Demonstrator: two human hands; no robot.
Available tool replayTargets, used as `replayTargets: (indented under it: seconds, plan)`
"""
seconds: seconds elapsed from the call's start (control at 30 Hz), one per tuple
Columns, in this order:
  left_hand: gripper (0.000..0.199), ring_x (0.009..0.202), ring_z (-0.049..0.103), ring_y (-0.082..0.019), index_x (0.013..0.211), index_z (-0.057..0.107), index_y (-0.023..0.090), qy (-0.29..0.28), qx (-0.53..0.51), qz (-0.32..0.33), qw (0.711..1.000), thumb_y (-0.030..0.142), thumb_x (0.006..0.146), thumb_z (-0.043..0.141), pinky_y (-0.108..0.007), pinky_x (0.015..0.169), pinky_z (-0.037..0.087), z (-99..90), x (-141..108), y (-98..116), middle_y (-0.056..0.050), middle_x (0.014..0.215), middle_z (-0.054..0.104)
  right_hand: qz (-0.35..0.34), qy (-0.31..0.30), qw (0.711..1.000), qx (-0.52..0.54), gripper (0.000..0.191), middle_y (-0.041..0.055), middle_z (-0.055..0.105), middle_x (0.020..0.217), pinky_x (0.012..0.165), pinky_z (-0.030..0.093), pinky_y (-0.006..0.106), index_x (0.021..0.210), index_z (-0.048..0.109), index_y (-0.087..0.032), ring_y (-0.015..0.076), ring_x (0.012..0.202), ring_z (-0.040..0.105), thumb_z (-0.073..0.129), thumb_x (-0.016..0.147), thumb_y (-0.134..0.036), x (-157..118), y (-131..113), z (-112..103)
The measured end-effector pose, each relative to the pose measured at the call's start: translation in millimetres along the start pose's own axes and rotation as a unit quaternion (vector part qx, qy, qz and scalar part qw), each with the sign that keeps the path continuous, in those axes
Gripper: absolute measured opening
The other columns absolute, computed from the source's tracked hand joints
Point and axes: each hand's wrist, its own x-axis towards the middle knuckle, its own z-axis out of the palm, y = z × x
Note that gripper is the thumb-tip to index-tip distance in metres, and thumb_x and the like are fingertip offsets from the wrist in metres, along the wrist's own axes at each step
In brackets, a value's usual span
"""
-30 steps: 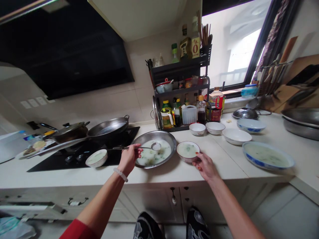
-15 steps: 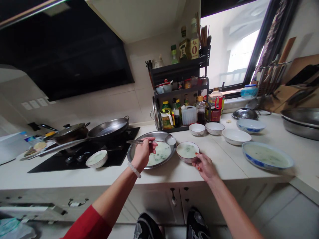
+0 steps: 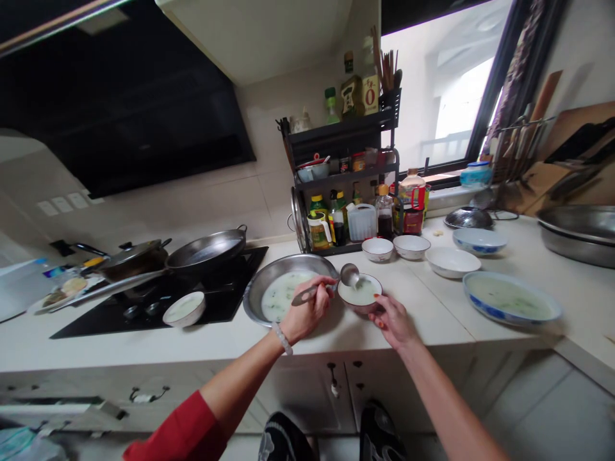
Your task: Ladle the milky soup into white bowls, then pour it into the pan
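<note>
My left hand [image 3: 310, 312] is closed around the handle of a metal ladle [image 3: 350, 275]. The ladle's head is tilted over a small bowl [image 3: 359, 301] of pale soup with green bits. Gripping that bowl's right rim is my right hand [image 3: 394, 320], thumb on the edge and fingers beneath. Below and left of my left wrist, a wide metal basin [image 3: 252, 301] holds more of the same milky soup. A filled small bowl [image 3: 184, 310] sits at the front of the stove.
A frying pan [image 3: 206, 248] and a lidded pot [image 3: 132, 256] stand on the black stove [image 3: 221, 301]. Several white bowls [image 3: 452, 262] line the counter behind my right hand. A blue-rimmed dish of soup [image 3: 512, 298] lies at right. The black rack [image 3: 343, 181] holds bottles.
My left hand has moved right, bringing the ladle from above the basin to the small bowl, where its head now tips. My right hand stays on the bowl.
</note>
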Motion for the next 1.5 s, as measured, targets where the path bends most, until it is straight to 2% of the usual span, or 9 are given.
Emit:
replayTargets:
  seconds: [0.13, 0.37, 0.5, 0.63, 0.8, 0.93, 1.17, 1.3, 1.5]
  plan:
    - [0.022, 0.046, 0.054, -0.013, 0.094, 0.066, 0.016, 0.049, -0.027, -0.003, 0.998, 0.03, 0.086, 0.051, -0.025, 0.044, 0.045, -10.9, 1.4, -3.6, -0.005, 0.069, 0.065, 0.0, 0.005, 1.0, 0.006, 0.03, 0.0009, 0.059, 0.055, 0.032, 0.024, 0.018, 0.07, 0.061, -0.017, 0.011, 0.04, 0.052, 0.081, 0.058, -0.037, 0.7, 0.1, -0.1]
    - [0.024, 0.049, 0.054, -0.013, 0.088, 0.063, 0.013, 0.212, -0.148, -0.085, 0.962, 0.03, 0.076, 0.051, -0.025, 0.043, 0.044, -51.1, 7.2, -18.3, -0.002, 0.063, 0.064, 0.006, 0.01, 1.0, 0.005, 0.029, 0.0005, 0.059, 0.054, 0.032, 0.024, 0.018, 0.069, 0.061, -0.018, 0.011, 0.042, 0.051, 0.081, 0.057, -0.036, 0.3, -1.1, 0.5]
    - [0.025, 0.048, 0.054, -0.014, 0.086, 0.063, 0.013, 0.252, -0.111, -0.113, 0.955, 0.029, 0.071, 0.052, -0.025, 0.043, 0.044, -78.9, 0.2, -36.3, -0.003, 0.062, 0.065, 0.008, 0.008, 1.0, 0.004, 0.031, -0.0001, 0.059, 0.054, 0.032, 0.024, 0.017, 0.07, 0.061, -0.018, 0.0105, 0.041, 0.051, 0.082, 0.057, -0.037, 0.1, -1.2, 0.4]
    - [0.022, 0.043, 0.054, -0.014, 0.084, 0.062, 0.014, 0.252, -0.03, -0.134, 0.958, 0.028, 0.072, 0.05, -0.026, 0.042, 0.045, -95.4, -7.8, -52.1, -0.003, 0.059, 0.065, 0.009, 0.006, 1.0, 0.007, 0.03, 0.0002, 0.059, 0.054, 0.032, 0.024, 0.017, 0.07, 0.063, -0.018, 0.0104, 0.041, 0.051, 0.082, 0.057, -0.036, 0.6, -1.3, 0.2]
    - [0.021, 0.043, 0.055, -0.014, 0.085, 0.063, 0.013, 0.225, 0.029, -0.131, 0.965, 0.028, 0.073, 0.052, -0.024, 0.039, 0.044, -97.6, -11.3, -68.4, -0.002, 0.058, 0.063, 0.006, 0.003, 1.0, 0.002, 0.03, 0.0005, 0.059, 0.054, 0.032, 0.024, 0.017, 0.069, 0.061, -0.019, 0.0105, 0.041, 0.051, 0.082, 0.057, -0.037, 0.7, -1.9, 0.5]
    - [0.023, 0.043, 0.054, -0.013, 0.085, 0.063, 0.012, 0.218, -0.004, -0.154, 0.964, 0.027, 0.073, 0.051, -0.024, 0.039, 0.045, -94.4, -10.1, -73.4, -0.003, 0.057, 0.064, 0.008, 0.006, 1.0, 0.002, 0.03, 0.001, 0.059, 0.053, 0.032, 0.023, 0.017, 0.069, 0.061, -0.017, 0.0106, 0.041, 0.051, 0.081, 0.057, -0.036, 0.1, -2.2, 0.8]
    - [0.019, 0.045, 0.054, -0.012, 0.08, 0.063, 0.008, 0.267, -0.113, -0.211, 0.934, 0.02, 0.071, 0.051, -0.021, 0.041, 0.042, -97.6, -7.2, -59.1, -0.006, 0.056, 0.064, 0.006, 0.0, 1.0, 0.003, 0.028, 0.0014, 0.06, 0.056, 0.032, 0.024, 0.017, 0.072, 0.063, -0.018, 0.0108, 0.042, 0.051, 0.081, 0.059, -0.034, 0.8, -1.9, -0.3]
    - [0.019, 0.045, 0.054, -0.012, 0.079, 0.063, 0.008, 0.297, -0.116, -0.212, 0.924, 0.017, 0.072, 0.048, -0.021, 0.042, 0.042, -99.4, -6.3, -52.3, -0.006, 0.056, 0.064, 0.006, 0.003, 1.0, 0.005, 0.028, 0.0015, 0.06, 0.058, 0.032, 0.024, 0.017, 0.073, 0.064, -0.017, 0.0104, 0.042, 0.051, 0.08, 0.059, -0.034, 0.9, -1.3, -0.4]
    - [0.019, 0.045, 0.054, -0.013, 0.078, 0.063, 0.009, 0.312, -0.104, -0.201, 0.923, 0.018, 0.071, 0.048, -0.023, 0.043, 0.042, -99.9, -6.4, -51.4, -0.006, 0.056, 0.064, 0.004, 0.009, 1.0, 0.005, 0.029, 0.0009, 0.058, 0.053, 0.032, 0.023, 0.017, 0.068, 0.062, -0.017, 0.0104, 0.04, 0.051, 0.081, 0.057, -0.036, 0.3, -1.5, 0.5]
